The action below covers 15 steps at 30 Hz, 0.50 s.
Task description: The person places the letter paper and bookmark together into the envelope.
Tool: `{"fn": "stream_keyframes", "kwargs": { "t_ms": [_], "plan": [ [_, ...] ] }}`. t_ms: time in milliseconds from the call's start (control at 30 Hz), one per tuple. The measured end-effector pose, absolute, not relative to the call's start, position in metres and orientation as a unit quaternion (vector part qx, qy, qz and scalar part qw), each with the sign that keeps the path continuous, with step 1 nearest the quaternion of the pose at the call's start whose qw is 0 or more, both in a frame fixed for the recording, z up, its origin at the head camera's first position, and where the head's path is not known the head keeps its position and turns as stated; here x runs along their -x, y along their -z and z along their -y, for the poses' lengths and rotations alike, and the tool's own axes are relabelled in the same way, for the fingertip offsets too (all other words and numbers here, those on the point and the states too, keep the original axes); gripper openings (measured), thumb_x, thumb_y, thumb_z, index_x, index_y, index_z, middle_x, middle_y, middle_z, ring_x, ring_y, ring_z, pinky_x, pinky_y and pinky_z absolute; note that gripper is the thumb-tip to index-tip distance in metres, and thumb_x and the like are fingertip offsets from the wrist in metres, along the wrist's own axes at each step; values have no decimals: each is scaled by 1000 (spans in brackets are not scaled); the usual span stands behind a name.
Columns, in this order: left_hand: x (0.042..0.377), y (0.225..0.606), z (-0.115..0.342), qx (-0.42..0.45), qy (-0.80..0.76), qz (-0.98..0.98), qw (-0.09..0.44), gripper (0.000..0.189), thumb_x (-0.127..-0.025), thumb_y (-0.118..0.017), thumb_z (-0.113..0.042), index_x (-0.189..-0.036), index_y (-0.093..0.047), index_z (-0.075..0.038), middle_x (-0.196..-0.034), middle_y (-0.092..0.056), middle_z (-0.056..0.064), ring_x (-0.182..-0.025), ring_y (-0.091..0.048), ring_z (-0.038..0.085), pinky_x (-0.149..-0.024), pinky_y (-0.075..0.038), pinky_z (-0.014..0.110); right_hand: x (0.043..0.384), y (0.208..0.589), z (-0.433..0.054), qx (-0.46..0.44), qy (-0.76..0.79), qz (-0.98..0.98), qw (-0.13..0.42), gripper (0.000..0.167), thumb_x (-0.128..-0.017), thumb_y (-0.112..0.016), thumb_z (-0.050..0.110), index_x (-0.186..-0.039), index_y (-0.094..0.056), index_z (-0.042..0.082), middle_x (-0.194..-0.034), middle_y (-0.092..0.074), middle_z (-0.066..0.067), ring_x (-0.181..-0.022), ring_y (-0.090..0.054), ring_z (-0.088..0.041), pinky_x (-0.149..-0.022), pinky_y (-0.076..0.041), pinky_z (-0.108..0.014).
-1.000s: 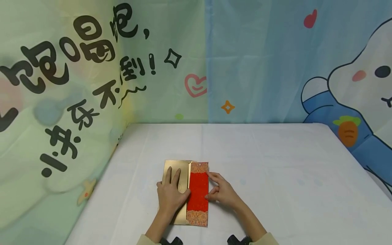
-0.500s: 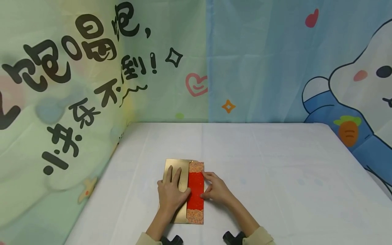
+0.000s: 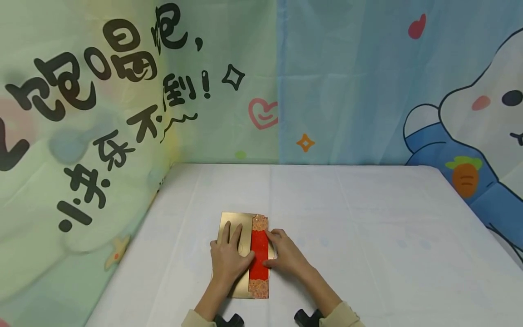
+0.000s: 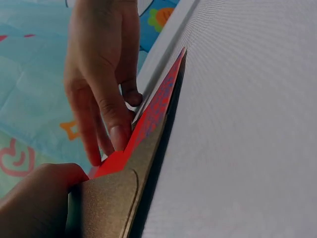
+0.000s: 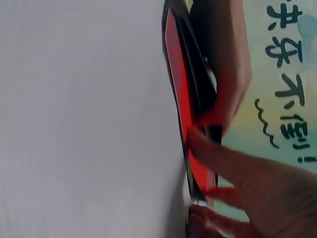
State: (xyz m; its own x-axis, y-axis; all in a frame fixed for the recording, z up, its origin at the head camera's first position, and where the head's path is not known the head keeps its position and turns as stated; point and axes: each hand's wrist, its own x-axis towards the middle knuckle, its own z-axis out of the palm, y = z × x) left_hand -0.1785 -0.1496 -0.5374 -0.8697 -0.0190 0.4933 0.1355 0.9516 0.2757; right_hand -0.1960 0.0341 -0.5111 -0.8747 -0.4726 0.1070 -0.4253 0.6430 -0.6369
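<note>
A flat, gold-and-red envelope-like piece [image 3: 234,220] lies on the white table. Its left part is gold; on its right runs a red panel [image 3: 258,250] with orange patterned ends. My left hand [image 3: 229,261] rests on the gold part, fingers spread, thumb by the red panel. At the right edge, my right hand [image 3: 288,254] holds the red panel with bent fingers, its thumb and a fingertip set apart. In the left wrist view, right fingers [image 4: 119,136] touch the red surface near a raised edge. The right wrist view shows the right thumb on the red; the underside is hidden.
White cloth [image 3: 367,236] covers the table. A printed curtain [image 3: 347,81] with lettering and a cartoon animal stands along the back and left. Black wrist mounts [image 3: 229,320] sit at both wrists.
My right hand has moved left along with the red panel's right edge. The visible red has become narrower, and a sliver of gold now shows beyond it. My left hand has stayed in place.
</note>
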Motion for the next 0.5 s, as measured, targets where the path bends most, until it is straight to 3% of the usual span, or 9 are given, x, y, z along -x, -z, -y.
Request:
{"fn": "stream_keyframes", "kwargs": {
  "t_ms": [267,400,500],
  "plan": [
    [176,537,151,27,145,957,251,68,-65,-63,-42,-127,-58,-16,-131,-49,19,-77,-53,40,-67,-38,43,201,516,-52,307,235,-921,39,94,-63,-78,50,-140,-41,9,-142,-34,-13,-106,-39,-26,-86,-38,-45],
    [177,536,151,32,139,955,258,68,-64,-64,-42,-126,-58,-15,-131,-49,18,-78,-54,40,-67,-39,44,202,518,-53,326,214,-920,33,93,-66,-74,53,-139,-41,7,-148,-24,-17,-122,-33,-35,-95,-30,-53],
    [178,536,152,35,131,955,262,68,-63,-64,-43,-125,-59,-15,-130,-50,18,-78,-55,40,-67,-39,44,202,521,-50,331,220,-917,40,89,-70,-69,53,-141,-38,8,-150,-17,-20,-134,-17,-41,-102,-16,-59]
  ]
}}
